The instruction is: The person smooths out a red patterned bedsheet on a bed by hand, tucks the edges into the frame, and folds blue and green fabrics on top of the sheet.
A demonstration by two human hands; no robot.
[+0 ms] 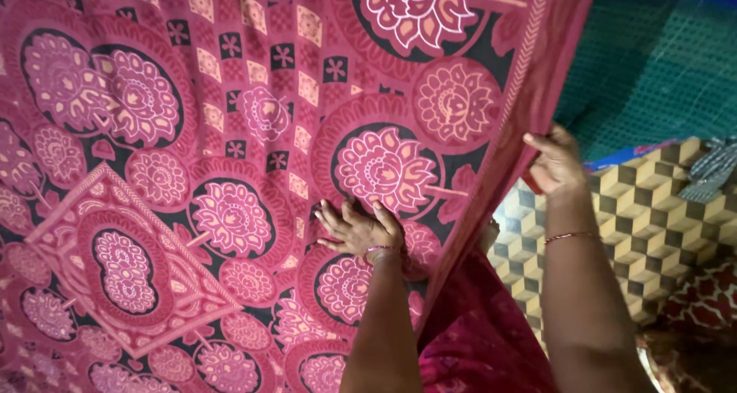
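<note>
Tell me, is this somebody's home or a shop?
Probably a home, though that is a guess. A big pink flowered cloth is spread out under the left hand, the right hand grips its edge, and a cube-patterned covering lies beside a green woven mat.

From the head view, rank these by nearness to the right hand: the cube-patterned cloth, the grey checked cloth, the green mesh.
Measured from the right hand, which grips the pink floral sheet's edge:
1. Cube-patterned cloth, just right and below.
2. Green mesh, above, upper right.
3. Grey checked cloth, far right edge.
</note>
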